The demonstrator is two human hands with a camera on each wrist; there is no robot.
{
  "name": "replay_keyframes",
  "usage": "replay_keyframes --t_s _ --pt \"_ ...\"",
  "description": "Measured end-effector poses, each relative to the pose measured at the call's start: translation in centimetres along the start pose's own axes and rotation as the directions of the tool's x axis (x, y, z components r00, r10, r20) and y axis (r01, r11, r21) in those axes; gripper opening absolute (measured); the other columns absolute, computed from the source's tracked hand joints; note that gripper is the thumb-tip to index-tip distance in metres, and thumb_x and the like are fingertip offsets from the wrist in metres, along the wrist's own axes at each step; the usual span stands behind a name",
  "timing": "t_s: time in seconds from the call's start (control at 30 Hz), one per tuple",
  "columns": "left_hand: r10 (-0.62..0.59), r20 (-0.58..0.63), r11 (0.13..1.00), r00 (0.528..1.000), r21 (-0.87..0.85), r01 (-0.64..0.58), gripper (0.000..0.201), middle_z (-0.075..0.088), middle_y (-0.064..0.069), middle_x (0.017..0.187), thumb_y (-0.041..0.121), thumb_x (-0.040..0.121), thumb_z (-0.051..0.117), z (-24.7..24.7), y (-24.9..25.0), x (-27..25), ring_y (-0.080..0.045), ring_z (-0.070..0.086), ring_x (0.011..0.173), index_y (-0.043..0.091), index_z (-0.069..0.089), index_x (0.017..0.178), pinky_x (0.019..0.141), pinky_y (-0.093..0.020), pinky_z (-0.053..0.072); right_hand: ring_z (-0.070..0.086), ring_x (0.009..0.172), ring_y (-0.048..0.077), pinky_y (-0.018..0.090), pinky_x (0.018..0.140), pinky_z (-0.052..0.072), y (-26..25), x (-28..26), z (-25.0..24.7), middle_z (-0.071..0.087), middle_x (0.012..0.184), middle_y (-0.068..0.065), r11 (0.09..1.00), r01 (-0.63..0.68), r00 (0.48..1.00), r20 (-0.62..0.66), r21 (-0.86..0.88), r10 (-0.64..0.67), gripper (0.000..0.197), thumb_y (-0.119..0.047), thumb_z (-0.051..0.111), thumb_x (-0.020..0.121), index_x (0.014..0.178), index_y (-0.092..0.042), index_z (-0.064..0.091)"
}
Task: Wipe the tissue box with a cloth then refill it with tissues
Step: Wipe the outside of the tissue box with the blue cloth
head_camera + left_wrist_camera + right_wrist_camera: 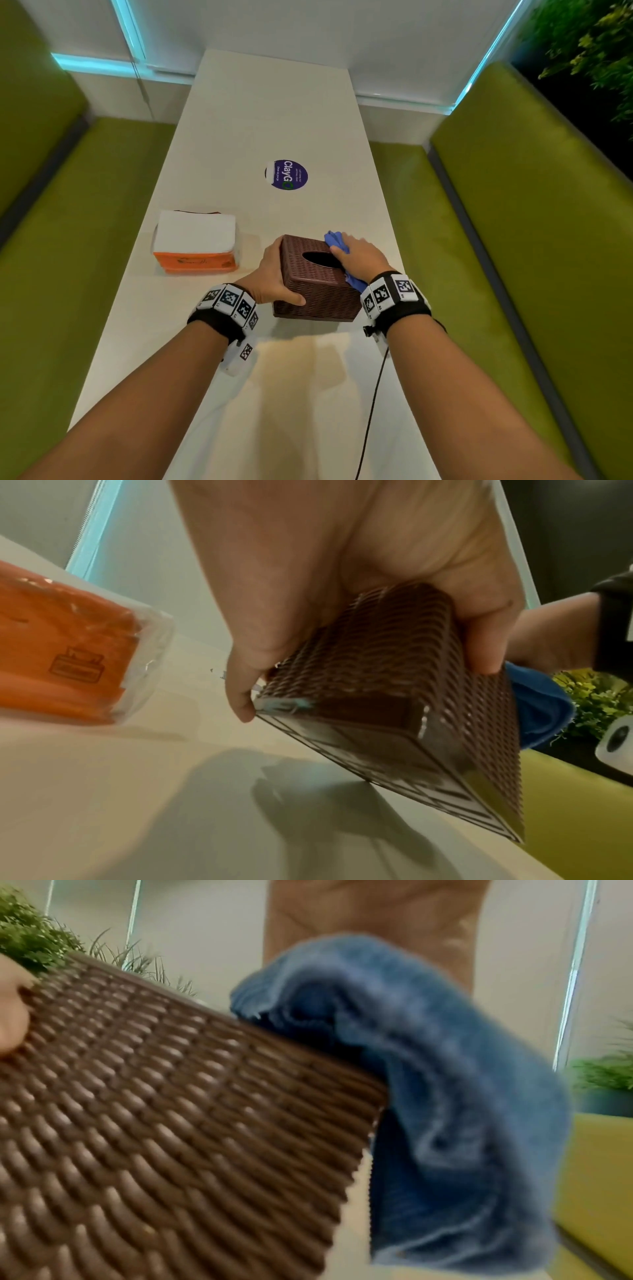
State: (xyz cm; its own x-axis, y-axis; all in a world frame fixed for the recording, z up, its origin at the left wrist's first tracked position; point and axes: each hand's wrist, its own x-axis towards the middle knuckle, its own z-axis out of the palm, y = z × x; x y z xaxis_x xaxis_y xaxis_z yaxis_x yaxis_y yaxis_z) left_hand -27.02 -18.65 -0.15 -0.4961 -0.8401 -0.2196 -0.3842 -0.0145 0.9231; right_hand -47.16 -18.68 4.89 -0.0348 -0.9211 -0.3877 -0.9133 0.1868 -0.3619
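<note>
A long counter [260, 113] runs between two benches, one at 9 o'clock [68, 212], one at 3 o'clock [534, 205]. The tissue box [318, 284] sits tilted at the centre, one bottom edge raised. The left hand [274, 277] is on its 9 o'clock side. The right hand [359, 257] lies on a cloth [334, 240] over its top 3 o'clock edge. A tissue pack [195, 245] lies at 9 o'clock, a round sticker [286, 174] at 12 o'clock.

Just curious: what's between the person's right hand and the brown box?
A blue cloth, pressed under the right hand against the tissue box top; the head view shows it.
</note>
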Motion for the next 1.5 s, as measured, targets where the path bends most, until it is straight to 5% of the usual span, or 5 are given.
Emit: replay_keyframes --t_s 0.7,0.87,1.03,1.3,1.5 --pt "0.005 0.117 0.996 0.993 -0.094 0.006 0.134 0.034 0.002 0.142 0.017 0.043 0.087 -0.6 -0.8 1.1 -0.011 0.042 0.127 0.016 0.003 0.148 0.101 -0.022 0.042 0.029 0.142 0.011 0.019 0.113 0.018 -2.0 -2.5 -1.0 0.042 0.149 -0.002 0.886 0.316 0.888 0.224 0.338 -0.402 0.04 -0.005 0.044 0.097 0.135 -0.017 0.052" --pt "0.051 0.137 0.989 0.989 -0.147 -0.031 0.096 0.049 0.009 0.119 -0.005 0.05 0.079 -0.3 -0.1 1.4 0.007 0.059 0.102 0.034 0.03 0.123 0.08 -0.014 0.052 0.035 0.14 0.017 0.028 0.119 0.023 -2.8 -2.3 0.2 0.046 0.146 0.002 0.859 0.307 0.94 0.011 0.41 -0.342 0.039 -0.001 0.042 0.097 0.13 -0.014 0.058" --pt "-0.011 0.11 0.998 0.994 -0.06 0.017 0.13 0.038 0.005 0.133 0.003 0.052 0.089 -0.9 -0.4 1.2 -0.007 0.044 0.119 0.014 0.003 0.148 0.094 -0.014 0.04 0.027 0.138 0.003 0.011 0.111 0.02 -1.2 -3.7 0.4 0.045 0.146 0.0 0.831 0.383 0.872 0.137 0.403 -0.469 0.04 0.006 0.044 0.095 0.13 -0.009 0.056" --pt "-0.015 0.097 0.983 0.995 -0.182 0.033 0.127 0.04 0.019 0.119 0.003 0.044 0.081 -1.7 -0.1 1.7 -0.008 0.047 0.116 0.014 0.007 0.147 0.084 -0.013 0.046 0.049 0.131 0.022 0.027 0.111 0.035 5.0 -3.0 -1.4 0.058 0.135 0.008 0.956 0.161 0.986 0.002 0.246 -0.167 0.038 0.002 0.048 0.093 0.126 -0.012 0.061" --pt "0.036 0.095 0.985 0.995 -0.173 -0.019 0.113 0.043 0.016 0.117 0.006 0.041 0.083 -1.3 0.5 1.5 0.003 0.05 0.105 0.023 0.019 0.132 0.077 -0.006 0.048 0.034 0.14 0.018 0.022 0.111 0.027 -0.4 -1.7 -2.7 0.036 0.152 0.004 0.804 0.198 0.977 -0.181 0.561 -0.114 0.051 -0.024 0.048 0.098 0.146 -0.019 0.033"
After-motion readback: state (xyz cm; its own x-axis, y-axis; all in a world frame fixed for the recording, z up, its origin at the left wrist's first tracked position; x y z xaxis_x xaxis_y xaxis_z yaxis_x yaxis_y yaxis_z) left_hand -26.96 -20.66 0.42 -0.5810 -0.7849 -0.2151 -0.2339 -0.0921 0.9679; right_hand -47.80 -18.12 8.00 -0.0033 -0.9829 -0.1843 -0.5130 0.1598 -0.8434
